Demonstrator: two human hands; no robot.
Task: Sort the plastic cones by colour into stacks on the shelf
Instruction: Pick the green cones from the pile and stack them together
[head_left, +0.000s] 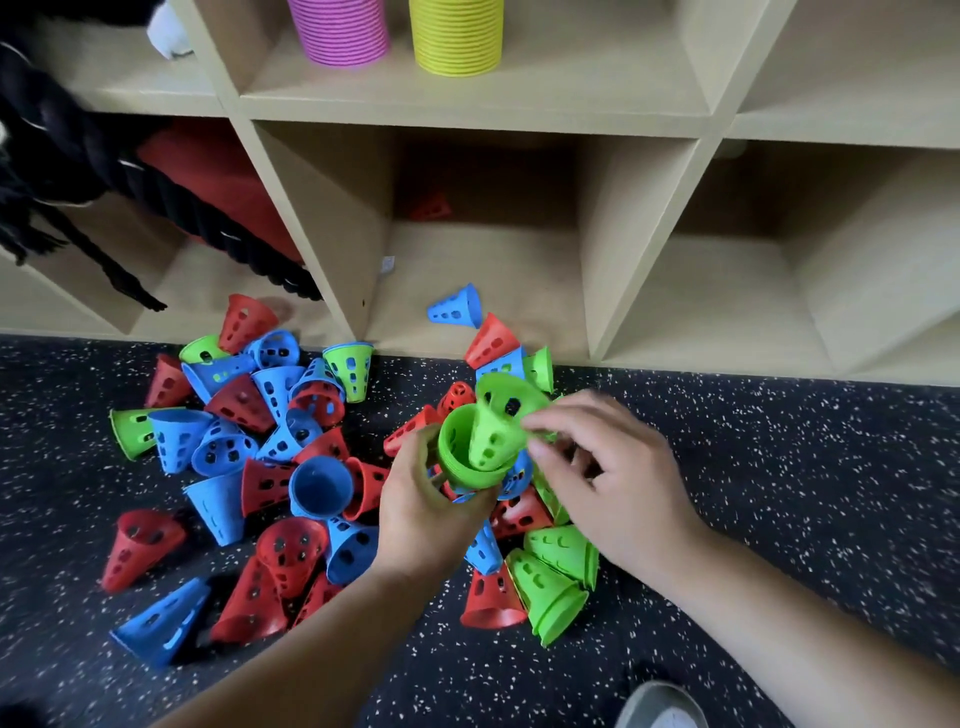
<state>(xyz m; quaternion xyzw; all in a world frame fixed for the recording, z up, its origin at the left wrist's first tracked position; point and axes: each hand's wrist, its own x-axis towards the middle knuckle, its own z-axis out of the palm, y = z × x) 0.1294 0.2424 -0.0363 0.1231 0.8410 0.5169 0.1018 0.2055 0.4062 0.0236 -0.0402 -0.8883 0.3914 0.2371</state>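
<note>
A short green stack (460, 457) is gripped by the left hand (431, 512), whose fingers are curled round it, above the loose cones. A single green cone (498, 421) is pinched by the fingertips of the right hand (608, 483) and sits tip-first in the stack's open mouth. The space beneath both hands is crowded by scattered cones (270, 457) in red, blue and green. On the wooden shelf (467, 111), a blue cone (456, 306) lies at the lower compartment's front and a red cone (431, 208) deep inside. A pink stack (337, 31) and a yellow stack (456, 36) are stood in the compartment above. Black rope (78, 156) is draped across the left compartments. The floor (779, 467) is dark and speckled.
</note>
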